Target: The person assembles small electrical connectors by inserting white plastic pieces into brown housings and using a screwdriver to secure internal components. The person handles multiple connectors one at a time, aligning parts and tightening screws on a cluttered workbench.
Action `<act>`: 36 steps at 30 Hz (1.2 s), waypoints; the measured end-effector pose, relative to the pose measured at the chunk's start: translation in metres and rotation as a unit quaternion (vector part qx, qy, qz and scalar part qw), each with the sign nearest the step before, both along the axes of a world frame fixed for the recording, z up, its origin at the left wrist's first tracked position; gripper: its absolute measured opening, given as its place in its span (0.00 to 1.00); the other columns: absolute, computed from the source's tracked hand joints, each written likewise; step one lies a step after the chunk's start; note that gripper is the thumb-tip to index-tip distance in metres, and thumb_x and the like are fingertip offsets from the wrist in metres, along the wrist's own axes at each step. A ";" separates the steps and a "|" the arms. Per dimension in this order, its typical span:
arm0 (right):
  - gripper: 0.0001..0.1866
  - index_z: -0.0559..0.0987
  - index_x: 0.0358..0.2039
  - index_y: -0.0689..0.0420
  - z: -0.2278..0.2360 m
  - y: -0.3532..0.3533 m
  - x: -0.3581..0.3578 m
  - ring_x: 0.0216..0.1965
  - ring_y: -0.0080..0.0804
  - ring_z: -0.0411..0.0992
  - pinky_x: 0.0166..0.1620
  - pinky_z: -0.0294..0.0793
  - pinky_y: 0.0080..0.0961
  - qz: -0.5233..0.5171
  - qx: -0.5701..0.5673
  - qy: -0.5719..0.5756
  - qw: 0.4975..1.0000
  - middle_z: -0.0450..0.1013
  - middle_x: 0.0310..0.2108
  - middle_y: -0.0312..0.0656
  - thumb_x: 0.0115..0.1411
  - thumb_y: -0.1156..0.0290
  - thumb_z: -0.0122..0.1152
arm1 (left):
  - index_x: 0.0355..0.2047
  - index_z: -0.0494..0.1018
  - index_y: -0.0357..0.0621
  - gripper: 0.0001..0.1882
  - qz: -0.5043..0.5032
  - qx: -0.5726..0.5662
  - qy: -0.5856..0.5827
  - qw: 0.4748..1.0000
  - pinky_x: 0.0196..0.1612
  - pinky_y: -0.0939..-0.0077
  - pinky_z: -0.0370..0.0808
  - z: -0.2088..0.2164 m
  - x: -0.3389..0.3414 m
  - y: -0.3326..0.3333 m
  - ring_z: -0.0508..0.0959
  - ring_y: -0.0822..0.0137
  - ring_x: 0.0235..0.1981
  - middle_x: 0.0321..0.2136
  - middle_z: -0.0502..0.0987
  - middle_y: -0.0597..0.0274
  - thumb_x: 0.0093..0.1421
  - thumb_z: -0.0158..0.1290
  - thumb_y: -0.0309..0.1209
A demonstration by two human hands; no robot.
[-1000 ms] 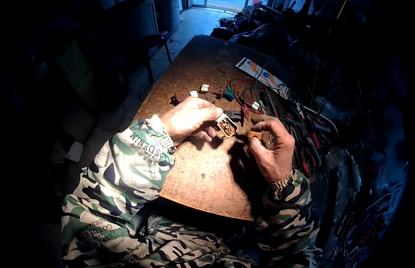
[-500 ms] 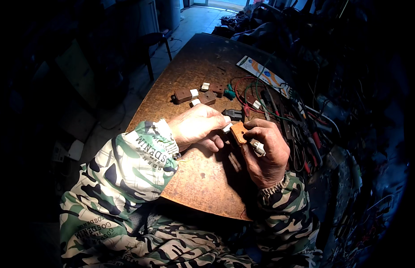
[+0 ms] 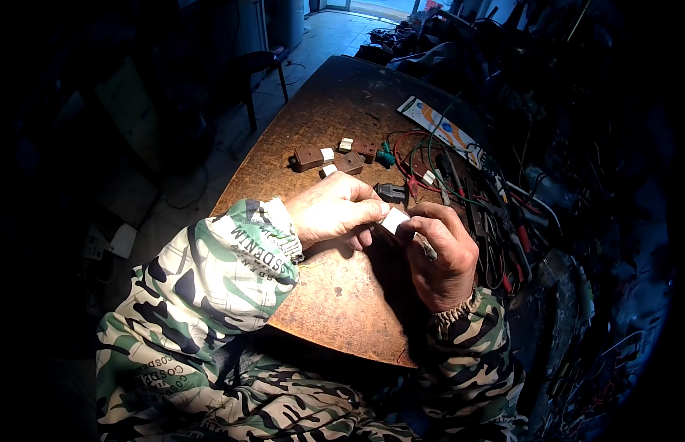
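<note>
Over the wooden table, both hands hold a small block (image 3: 393, 220) between them, with a flat white face turned up; its rest is hidden by my fingers. My left hand (image 3: 335, 211) is closed, thumb and forefinger pinching the block's left end. My right hand (image 3: 444, 254) is closed on its right side, with a pale piece (image 3: 429, 250) showing beneath the fingers. Just beyond the hands lies a black clip-like part (image 3: 390, 193). Farther off, several brown blocks (image 3: 308, 158) with white end pieces rest on the table.
The wooden table (image 3: 339, 309) has a curved front edge near my lap. To the right lie red and green wires, a red clip (image 3: 412, 187), a green clip (image 3: 385, 155) and jumbled hand tools (image 3: 497, 221). A printed white card (image 3: 438, 127) sits behind them. A dark stool (image 3: 254, 65) stands far left.
The block has been turned over in my fingers: its orange-brown face showed before, and a white face shows now. Both hands have stayed in nearly the same place.
</note>
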State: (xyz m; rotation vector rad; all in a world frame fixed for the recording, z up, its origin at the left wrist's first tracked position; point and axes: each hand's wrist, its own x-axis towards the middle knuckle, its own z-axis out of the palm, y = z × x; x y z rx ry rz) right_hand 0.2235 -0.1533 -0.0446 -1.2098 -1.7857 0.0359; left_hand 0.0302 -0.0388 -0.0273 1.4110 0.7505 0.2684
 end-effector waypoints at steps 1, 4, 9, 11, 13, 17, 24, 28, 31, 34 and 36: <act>0.21 0.80 0.42 0.60 -0.001 0.001 0.000 0.42 0.48 0.80 0.43 0.81 0.33 0.005 0.004 -0.005 1.000 0.77 0.41 0.51 0.46 0.92 0.61 | 0.46 0.76 0.31 0.19 -0.001 0.009 0.008 1.000 0.31 0.76 0.83 0.001 0.000 -0.001 0.82 0.73 0.30 0.30 0.79 0.62 0.71 0.56 0.39; 0.22 0.80 0.42 0.60 -0.007 0.000 0.006 0.43 0.48 0.80 0.43 0.81 0.34 -0.003 0.002 -0.037 0.999 0.77 0.42 0.52 0.46 0.91 0.61 | 0.47 0.76 0.30 0.20 -0.019 0.010 -0.013 1.000 0.31 0.77 0.83 -0.006 0.005 0.004 0.82 0.74 0.30 0.30 0.79 0.61 0.70 0.56 0.40; 0.19 0.80 0.42 0.61 0.009 -0.003 0.001 0.42 0.47 0.79 0.43 0.80 0.35 0.037 -0.039 -0.020 0.998 0.77 0.41 0.52 0.48 0.87 0.66 | 0.46 0.77 0.30 0.20 -0.003 0.027 0.005 1.000 0.31 0.78 0.83 0.003 0.000 0.001 0.81 0.74 0.30 0.30 0.79 0.62 0.70 0.56 0.39; 0.18 0.80 0.42 0.61 0.009 -0.004 0.001 0.40 0.46 0.79 0.41 0.81 0.34 0.025 -0.042 -0.022 0.999 0.77 0.41 0.51 0.49 0.85 0.69 | 0.46 0.77 0.30 0.19 -0.004 0.020 -0.003 1.000 0.32 0.78 0.83 0.002 0.001 0.001 0.81 0.75 0.30 0.30 0.79 0.62 0.71 0.56 0.39; 0.18 0.80 0.42 0.61 -0.001 -0.001 0.004 0.38 0.45 0.79 0.39 0.80 0.32 0.007 -0.029 -0.033 0.999 0.77 0.40 0.51 0.49 0.83 0.72 | 0.45 0.77 0.31 0.19 -0.006 0.004 -0.014 1.000 0.32 0.78 0.83 0.000 0.002 0.000 0.81 0.75 0.30 0.30 0.79 0.62 0.71 0.55 0.39; 0.18 0.80 0.43 0.61 -0.002 0.000 0.007 0.38 0.41 0.80 0.37 0.81 0.30 0.013 -0.041 -0.015 0.999 0.76 0.41 0.50 0.50 0.82 0.73 | 0.44 0.78 0.32 0.19 0.000 0.017 -0.017 1.000 0.32 0.79 0.82 -0.002 0.002 0.000 0.81 0.75 0.30 0.30 0.80 0.61 0.72 0.53 0.40; 0.18 0.80 0.43 0.60 0.001 -0.001 0.008 0.40 0.41 0.81 0.37 0.80 0.29 0.006 -0.058 -0.024 0.998 0.76 0.42 0.50 0.51 0.81 0.74 | 0.43 0.78 0.32 0.21 0.002 0.073 0.002 0.997 0.30 0.79 0.81 0.001 0.003 -0.002 0.81 0.73 0.27 0.26 0.80 0.61 0.73 0.52 0.42; 0.19 0.80 0.44 0.61 -0.003 0.002 0.010 0.40 0.42 0.80 0.39 0.80 0.30 0.015 -0.056 -0.018 0.998 0.76 0.42 0.50 0.51 0.80 0.75 | 0.44 0.78 0.30 0.22 -0.005 0.085 -0.001 0.996 0.30 0.79 0.81 0.000 0.002 -0.002 0.81 0.73 0.27 0.27 0.80 0.60 0.73 0.51 0.42; 0.20 0.79 0.44 0.62 -0.004 0.004 0.010 0.41 0.43 0.80 0.41 0.80 0.30 0.018 -0.055 -0.007 0.998 0.77 0.41 0.50 0.51 0.80 0.75 | 0.46 0.77 0.29 0.22 -0.009 0.109 -0.002 0.994 0.30 0.78 0.81 0.001 0.001 -0.003 0.81 0.73 0.27 0.27 0.80 0.59 0.73 0.51 0.43; 0.20 0.79 0.44 0.62 -0.008 0.006 0.012 0.40 0.43 0.80 0.42 0.80 0.31 0.019 -0.058 0.002 0.998 0.77 0.40 0.50 0.50 0.80 0.75 | 0.47 0.77 0.29 0.22 0.000 0.112 0.014 0.994 0.30 0.78 0.81 0.003 0.002 -0.005 0.81 0.73 0.28 0.27 0.80 0.59 0.73 0.51 0.42; 0.20 0.79 0.45 0.62 -0.006 0.006 0.013 0.40 0.43 0.80 0.42 0.79 0.31 0.023 -0.053 -0.006 0.998 0.77 0.41 0.50 0.50 0.80 0.75 | 0.47 0.78 0.30 0.22 0.001 0.117 0.013 0.993 0.30 0.78 0.81 0.002 0.003 -0.005 0.81 0.73 0.28 0.27 0.80 0.59 0.73 0.51 0.42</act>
